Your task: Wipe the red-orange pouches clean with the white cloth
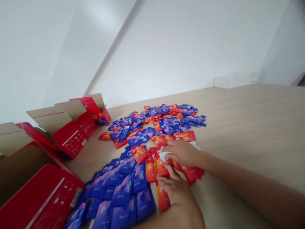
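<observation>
I've got blue sachets (122, 192) grouped near, red-orange sachets (163, 197) beside them under my hands; the far mixed heap (168, 127) looks unsorted, so perhaps partway. My right hand (183, 153) closes over a white tissue (164, 155); my left hand (175, 187) lies on the red-orange ones, fingers slightly parted, any grip impossible to tell. Counting: two hands, one tissue, at least three red cartons (63, 138) on the table (243, 133); sachets overlap too much.

A single head-worn camera looks forward and obliquely down, at close range, across the person's left hand (175, 188), right hand (183, 153) and desk (250, 127) towards the white wall (178, 47) beyond.
</observation>
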{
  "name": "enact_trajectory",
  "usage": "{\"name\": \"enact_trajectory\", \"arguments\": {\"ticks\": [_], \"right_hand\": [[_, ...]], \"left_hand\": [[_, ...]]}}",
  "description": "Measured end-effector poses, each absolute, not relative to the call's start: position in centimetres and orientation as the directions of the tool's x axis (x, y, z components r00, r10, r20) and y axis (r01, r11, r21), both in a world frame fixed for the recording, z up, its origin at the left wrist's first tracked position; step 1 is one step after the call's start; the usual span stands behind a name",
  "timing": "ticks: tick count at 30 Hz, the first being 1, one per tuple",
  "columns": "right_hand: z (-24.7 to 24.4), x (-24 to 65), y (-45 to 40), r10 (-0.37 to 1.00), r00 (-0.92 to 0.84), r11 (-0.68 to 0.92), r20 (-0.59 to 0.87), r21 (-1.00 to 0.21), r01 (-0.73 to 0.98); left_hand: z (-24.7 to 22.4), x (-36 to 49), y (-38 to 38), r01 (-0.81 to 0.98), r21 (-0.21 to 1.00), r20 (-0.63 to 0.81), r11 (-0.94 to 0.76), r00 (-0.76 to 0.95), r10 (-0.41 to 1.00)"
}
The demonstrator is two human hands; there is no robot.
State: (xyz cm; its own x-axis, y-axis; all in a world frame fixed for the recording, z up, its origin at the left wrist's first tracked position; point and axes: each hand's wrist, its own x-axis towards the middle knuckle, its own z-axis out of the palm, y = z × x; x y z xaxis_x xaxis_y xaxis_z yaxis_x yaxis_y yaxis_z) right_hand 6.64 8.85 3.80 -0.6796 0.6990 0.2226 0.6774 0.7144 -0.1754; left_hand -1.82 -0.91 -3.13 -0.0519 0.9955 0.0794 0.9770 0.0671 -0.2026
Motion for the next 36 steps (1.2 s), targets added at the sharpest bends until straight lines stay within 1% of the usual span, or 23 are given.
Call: {"name": "enact_trajectory", "arguments": {"ticks": [4, 7, 11, 17, 21, 23, 26, 28, 30, 33, 36], "right_hand": [[4.1, 7.1, 9.3, 0.743, -0.624, 0.662, 0.242, -0.126, 0.739], [4.7, 6.6, 8.5, 0.697, -0.665, 0.711, 0.268, -0.139, 0.689], [4.5, 5.9, 7.8, 0.622, -0.750, 0.782, 0.225, -0.158, 0.602], [3.9, 6.9, 9.2, 0.734, -0.632, 0.671, 0.250, -0.125, 0.730], [4.5, 6.8, 9.0, 0.728, -0.619, 0.674, 0.296, -0.142, 0.725], [4.5, 6.6, 8.7, 0.698, -0.655, 0.710, 0.289, -0.157, 0.687], [4.1, 6.6, 8.7, 0.643, -0.728, 0.765, 0.237, -0.169, 0.621], [3.8, 6.8, 9.0, 0.666, -0.712, 0.745, 0.225, -0.157, 0.648], [3.7, 7.0, 9.4, 0.716, -0.658, 0.694, 0.233, -0.133, 0.707], [4.4, 7.0, 9.1, 0.730, -0.631, 0.673, 0.262, -0.119, 0.730], [5.2, 6.5, 8.2, 0.692, -0.655, 0.711, 0.304, -0.133, 0.690]], "left_hand": [[-3.4, -1.9, -0.7, 0.966, -0.247, 0.069, 0.078, -0.063, 0.996], [-3.4, -1.8, -0.6, 0.961, -0.268, 0.068, 0.072, -0.056, 0.996], [-3.2, -1.7, -0.5, 0.956, -0.284, 0.065, 0.072, -0.056, 0.996], [-2.7, -1.7, -0.8, 0.951, -0.300, 0.073, 0.078, -0.059, 0.996], [-2.6, -1.6, -0.6, 0.944, -0.320, 0.059, 0.081, -0.066, 0.996], [-2.6, -1.5, -0.4, 0.941, -0.329, 0.049, 0.076, -0.063, 0.997], [-2.4, -1.5, -0.4, 0.922, -0.384, 0.060, 0.047, -0.026, 0.998], [-2.2, -1.5, -0.5, 0.899, -0.437, 0.081, 0.027, 0.010, 0.997], [-2.0, -1.6, -0.7, 0.883, -0.469, 0.095, 0.024, 0.023, 0.995], [-1.8, -1.6, -0.7, 0.887, -0.461, 0.080, 0.028, 0.010, 0.997], [-1.7, -1.4, -0.6, 0.922, -0.383, 0.054, 0.047, -0.029, 0.998]]}}
